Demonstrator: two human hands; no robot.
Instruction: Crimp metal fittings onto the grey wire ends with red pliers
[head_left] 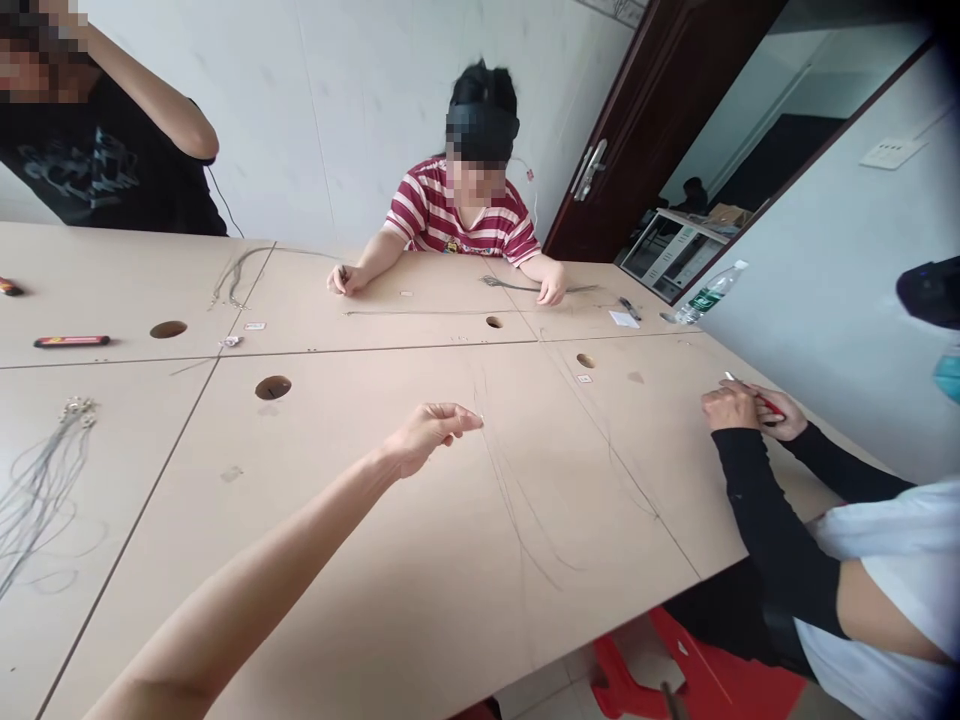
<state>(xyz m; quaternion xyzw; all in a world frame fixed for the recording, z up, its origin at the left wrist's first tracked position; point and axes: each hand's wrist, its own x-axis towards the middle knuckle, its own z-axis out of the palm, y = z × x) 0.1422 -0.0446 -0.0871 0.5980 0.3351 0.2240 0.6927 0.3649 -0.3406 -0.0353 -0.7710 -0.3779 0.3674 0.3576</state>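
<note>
Grey wires (513, 520): thin lines that run from the fingertips over the middle of the table, toward its near edge.
Left hand (439, 438): thumb and fingers are pinched together on the wires; the exact spot is too small to see well.
Tan table (337, 610): has round holes and long dark seams.
Wire bundle (56, 470): lies on the left, with shiny tips at its far end.
Red box cutter (71, 342): lies flat at the left, past the bundle.
Person in stripes (469, 225): sits across the table, arms on it.
Person in black sleeves (772, 530): sits at the right, holding a red-handled tool (769, 405).
Water bottle (709, 293): tilted, at the far right corner.
</note>
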